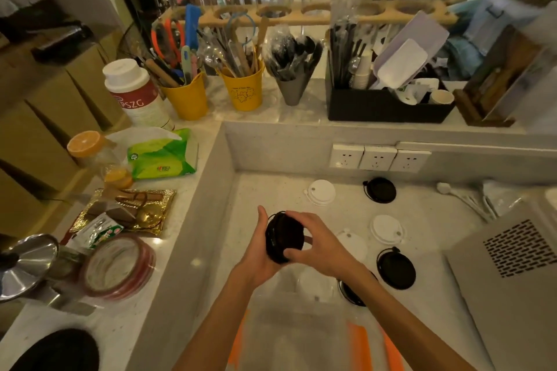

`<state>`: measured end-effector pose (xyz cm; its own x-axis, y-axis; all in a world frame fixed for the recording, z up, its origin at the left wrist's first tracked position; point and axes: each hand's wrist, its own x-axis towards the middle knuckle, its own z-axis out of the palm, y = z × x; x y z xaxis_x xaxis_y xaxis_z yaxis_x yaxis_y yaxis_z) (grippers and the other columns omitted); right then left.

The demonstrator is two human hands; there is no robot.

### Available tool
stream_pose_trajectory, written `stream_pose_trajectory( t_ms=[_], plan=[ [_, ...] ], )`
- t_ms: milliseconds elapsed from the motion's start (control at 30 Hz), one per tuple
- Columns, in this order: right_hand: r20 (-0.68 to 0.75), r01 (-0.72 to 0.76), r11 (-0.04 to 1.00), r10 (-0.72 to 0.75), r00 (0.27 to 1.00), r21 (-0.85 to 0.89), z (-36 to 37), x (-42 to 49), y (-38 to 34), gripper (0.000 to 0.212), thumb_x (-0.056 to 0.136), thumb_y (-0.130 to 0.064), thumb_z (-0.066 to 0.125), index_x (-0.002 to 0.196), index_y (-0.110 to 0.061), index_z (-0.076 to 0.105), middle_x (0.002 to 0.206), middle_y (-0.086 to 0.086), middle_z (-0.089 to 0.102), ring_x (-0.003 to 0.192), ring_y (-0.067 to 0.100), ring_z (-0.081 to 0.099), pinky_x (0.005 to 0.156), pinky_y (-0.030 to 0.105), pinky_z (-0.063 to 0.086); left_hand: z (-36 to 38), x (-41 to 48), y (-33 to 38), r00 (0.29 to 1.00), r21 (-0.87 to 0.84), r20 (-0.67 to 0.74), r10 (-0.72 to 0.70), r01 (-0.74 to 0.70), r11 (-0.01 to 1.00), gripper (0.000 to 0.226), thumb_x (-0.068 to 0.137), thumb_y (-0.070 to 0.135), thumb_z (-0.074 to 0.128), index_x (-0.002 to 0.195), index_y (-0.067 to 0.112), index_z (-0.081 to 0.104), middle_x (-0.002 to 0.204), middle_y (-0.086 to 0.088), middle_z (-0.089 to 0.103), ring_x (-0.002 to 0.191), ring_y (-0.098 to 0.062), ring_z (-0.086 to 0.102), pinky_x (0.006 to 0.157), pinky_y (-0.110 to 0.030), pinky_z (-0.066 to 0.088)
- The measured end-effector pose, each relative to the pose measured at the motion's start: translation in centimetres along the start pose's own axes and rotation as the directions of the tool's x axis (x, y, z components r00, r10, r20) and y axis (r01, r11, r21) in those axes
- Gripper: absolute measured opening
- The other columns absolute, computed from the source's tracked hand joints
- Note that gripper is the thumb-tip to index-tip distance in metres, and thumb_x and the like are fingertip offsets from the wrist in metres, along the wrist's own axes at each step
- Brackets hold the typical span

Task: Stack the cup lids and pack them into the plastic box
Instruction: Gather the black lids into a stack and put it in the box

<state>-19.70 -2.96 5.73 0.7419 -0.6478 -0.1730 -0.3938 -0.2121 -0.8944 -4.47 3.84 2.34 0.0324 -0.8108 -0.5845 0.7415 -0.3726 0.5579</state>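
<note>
Both hands hold a stack of black cup lids [283, 238] above the counter. My left hand [259, 250] grips its left side and my right hand [316, 244] closes on its right side. Loose lids lie on the counter: a white lid [321, 192] and a black lid [380, 190] at the back, a white lid [387, 229] and a black lid [396, 269] to the right, another white lid [352, 242] and a black lid [351, 292] partly hidden by my right arm. The clear plastic box [301, 334] with orange clips sits below my arms.
A grey appliance [512, 274] with a vent fills the right side. Wall sockets [378, 158] and a white plug cable [464, 197] are at the back. The raised left ledge holds a tissue pack [162, 153], tape rolls [117, 268] and yellow utensil cups [244, 87].
</note>
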Motion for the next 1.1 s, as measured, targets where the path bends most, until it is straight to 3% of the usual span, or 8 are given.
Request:
stream_pose_trajectory(
  t_ms=[233,467,733,900,967,1000,1067,1100],
  plan=[
    [-0.011,0.052,0.99,-0.054,0.998,-0.135,-0.2,-1.9,-0.1,0.079,0.079,-0.032,0.075,0.146,-0.041,0.035,0.138,-0.014,0.039,0.127,0.009,0.044,0.109,0.029,0.045,1.8,-0.6,-0.8,0.999,0.072,0.017,0.032,-0.034,0.997,0.083,0.079,0.084,0.042,0.114,0.017,0.076,0.118,-0.016,0.074,0.111,-0.03,0.071,0.084,-0.042,0.059],
    [0.042,0.188,0.935,-0.184,0.982,-0.3,-0.9,-2.9,-1.0,0.078,0.08,-0.031,0.073,0.146,-0.041,0.033,0.139,-0.014,0.038,0.122,0.009,0.046,0.096,0.019,0.05,1.8,-1.5,-1.1,0.997,0.109,0.069,0.039,-0.046,0.993,0.088,0.074,0.086,0.05,0.122,0.015,0.071,0.121,-0.017,0.071,0.121,-0.032,0.065,0.103,-0.052,0.051],
    [0.224,0.475,0.7,-0.425,0.877,-0.534,-2.3,-3.9,-1.6,0.073,0.081,-0.024,0.075,0.144,-0.033,0.039,0.149,-0.01,0.037,0.132,0.013,0.04,0.103,0.019,0.041,2.1,-2.5,-1.0,0.983,0.138,0.164,-0.076,0.053,0.989,0.082,0.079,0.082,0.053,0.128,0.017,0.067,0.126,-0.016,0.069,0.119,-0.032,0.066,0.093,-0.055,0.053],
    [0.279,0.518,0.652,-0.441,0.853,-0.554,-3.1,-4.2,-1.0,0.072,0.086,-0.026,0.072,0.147,-0.031,0.035,0.156,-0.011,0.03,0.138,0.01,0.036,0.108,0.023,0.043,2.2,-2.3,-0.9,0.967,0.159,0.224,-0.125,0.091,0.983,0.066,0.086,0.07,0.06,0.126,0.018,0.069,0.124,-0.015,0.071,0.119,-0.034,0.066,0.094,-0.056,0.052],
    [0.29,0.512,0.695,-0.422,0.859,-0.504,-3.4,-4.3,-0.4,0.076,0.088,-0.022,0.071,0.15,-0.034,0.03,0.159,-0.015,0.022,0.144,0.006,0.028,0.11,0.022,0.041,2.4,-2.1,-0.9,0.963,0.157,0.234,-0.133,0.097,0.983,0.06,0.087,0.066,0.062,0.122,0.018,0.071,0.121,-0.014,0.073,0.117,-0.035,0.067,0.093,-0.056,0.052],
    [0.282,0.481,0.768,-0.393,0.875,-0.422,-3.7,-4.4,-0.2,0.08,0.089,-0.02,0.071,0.152,-0.038,0.025,0.161,-0.018,0.017,0.146,0.005,0.025,0.11,0.019,0.04,2.7,-2.0,-0.8,0.963,0.146,0.235,-0.135,0.102,0.984,0.059,0.088,0.064,0.062,0.122,0.017,0.071,0.121,-0.015,0.072,0.117,-0.036,0.067,0.093,-0.055,0.052],
    [0.185,0.31,0.941,-0.284,0.941,-0.137,-4.4,-4.6,0.2,0.098,0.086,-0.023,0.075,0.152,-0.049,0.008,0.161,-0.025,0.003,0.147,0.002,0.02,0.109,0.018,0.039,3.4,-1.7,-0.9,0.967,0.104,0.218,-0.128,0.107,0.989,0.059,0.089,0.058,0.065,0.127,0.013,0.068,0.125,-0.016,0.07,0.115,-0.036,0.068,0.091,-0.052,0.054],
    [0.086,0.221,0.975,-0.221,0.972,0.008,-5.0,-4.8,0.5,0.106,0.082,-0.027,0.079,0.151,-0.053,0.001,0.16,-0.029,-0.002,0.146,-0.001,0.02,0.108,0.019,0.04,3.7,-1.5,-1.0,0.969,0.075,0.212,-0.128,0.115,0.991,0.06,0.088,0.053,0.068,0.129,0.009,0.066,0.125,-0.018,0.069,0.11,-0.035,0.068,0.089,-0.05,0.055]
  ],
)
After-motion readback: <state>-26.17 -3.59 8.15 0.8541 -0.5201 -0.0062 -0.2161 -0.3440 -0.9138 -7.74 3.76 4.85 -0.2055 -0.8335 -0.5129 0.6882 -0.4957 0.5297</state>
